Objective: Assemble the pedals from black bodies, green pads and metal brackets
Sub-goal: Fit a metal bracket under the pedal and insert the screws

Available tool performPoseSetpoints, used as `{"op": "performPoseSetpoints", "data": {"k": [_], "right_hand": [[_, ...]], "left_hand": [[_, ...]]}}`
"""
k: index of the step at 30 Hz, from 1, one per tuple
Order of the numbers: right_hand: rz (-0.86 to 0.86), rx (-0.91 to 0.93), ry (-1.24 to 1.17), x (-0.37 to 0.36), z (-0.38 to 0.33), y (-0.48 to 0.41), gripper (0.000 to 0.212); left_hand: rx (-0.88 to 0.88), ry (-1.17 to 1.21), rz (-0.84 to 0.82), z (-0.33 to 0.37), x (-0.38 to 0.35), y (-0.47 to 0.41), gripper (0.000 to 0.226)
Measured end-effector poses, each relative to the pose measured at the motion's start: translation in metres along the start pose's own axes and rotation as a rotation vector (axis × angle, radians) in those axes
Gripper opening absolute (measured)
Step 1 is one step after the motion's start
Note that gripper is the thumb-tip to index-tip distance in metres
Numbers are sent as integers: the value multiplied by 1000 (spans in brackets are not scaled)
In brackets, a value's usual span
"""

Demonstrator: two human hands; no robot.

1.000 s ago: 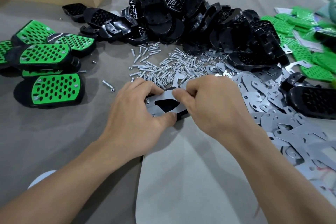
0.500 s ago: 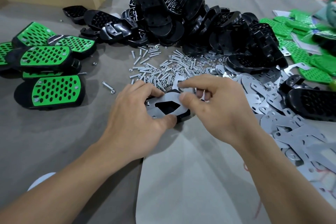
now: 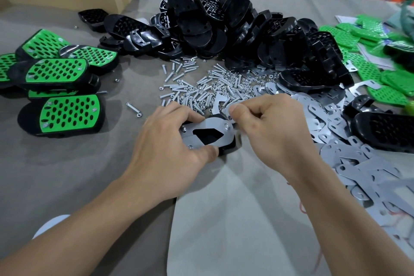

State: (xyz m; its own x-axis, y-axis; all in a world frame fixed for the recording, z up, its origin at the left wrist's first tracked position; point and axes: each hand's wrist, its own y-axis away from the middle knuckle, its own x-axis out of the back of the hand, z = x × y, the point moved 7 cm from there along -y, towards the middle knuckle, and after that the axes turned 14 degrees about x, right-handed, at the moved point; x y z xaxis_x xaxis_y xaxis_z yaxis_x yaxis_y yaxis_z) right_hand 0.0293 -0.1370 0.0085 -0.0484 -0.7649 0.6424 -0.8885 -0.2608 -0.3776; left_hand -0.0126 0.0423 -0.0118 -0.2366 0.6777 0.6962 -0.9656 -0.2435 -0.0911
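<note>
Assembly is in progress on one unit, held at the centre of the work area. The left hand (image 3: 170, 154) grips a bracket (image 3: 210, 123) down onto a body (image 3: 226, 149), with the thumb pressing the near edge and the fingers curled over the far edge. Three screw heads show at the bracket's corners. The right hand (image 3: 275, 132) sits at the far right corner of that bracket with thumb and forefinger pressed together on a small part. The part is hidden between them, so whether it is a nut cannot be told. Several finished pedals (image 3: 69, 114), pads up, lie well to the left of the grip. Much stock remains: bodies (image 3: 224, 29) are heaped beyond the grip, pads (image 3: 369, 71) lie far right, loose brackets (image 3: 349, 163) are just right of the right hand, and screws (image 3: 197, 89) and nuts are scattered just beyond both hands. In my judgement the job is at an early stage, with the current unit at its fastening step and not yet turned over or set aside. Half a second ago the right hand was spread, forefinger extended over the fasteners beyond the bracket. It is now closed to a pinch and back at the bracket corner. The left hand's hold is unchanged and the unit has not shifted.
</note>
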Motion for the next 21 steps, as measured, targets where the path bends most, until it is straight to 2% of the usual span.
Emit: {"op": "performPoseSetpoints", "data": {"k": [3, 6, 7, 9, 12, 14, 16, 18, 19, 21], "right_hand": [[24, 13, -32, 4, 3, 2, 49], [-42, 52, -120, 2, -2, 3, 19], [-82, 56, -137, -1, -3, 3, 15], [-92, 42, -124, -3, -3, 2, 19], [-20, 17, -11, 0, 0, 0, 42], [1, 20, 2, 2, 0, 0, 49], [15, 24, -13, 3, 2, 2, 40], [1, 11, -12, 4, 3, 3, 12], [-16, 17, 0, 3, 2, 4, 6], [-72, 49, 59, 0, -1, 4, 14]], "left_hand": [[-2, -4, 1, -1, 1, 0, 44], [-1, -6, 1, -1, 0, 0, 44], [0, -10, 2, -1, 0, 0, 45], [-2, -18, -7, 0, 0, 0, 46], [-5, -20, -24, 0, -2, 1, 45], [-1, -18, -25, -1, -2, 1, 45], [-4, -19, -22, -1, -2, 0, 44], [-14, -25, -17, -1, -2, 1, 43], [-17, -27, -16, -1, -2, 1, 43], [-16, -26, -20, -1, -2, 0, 43]]}}
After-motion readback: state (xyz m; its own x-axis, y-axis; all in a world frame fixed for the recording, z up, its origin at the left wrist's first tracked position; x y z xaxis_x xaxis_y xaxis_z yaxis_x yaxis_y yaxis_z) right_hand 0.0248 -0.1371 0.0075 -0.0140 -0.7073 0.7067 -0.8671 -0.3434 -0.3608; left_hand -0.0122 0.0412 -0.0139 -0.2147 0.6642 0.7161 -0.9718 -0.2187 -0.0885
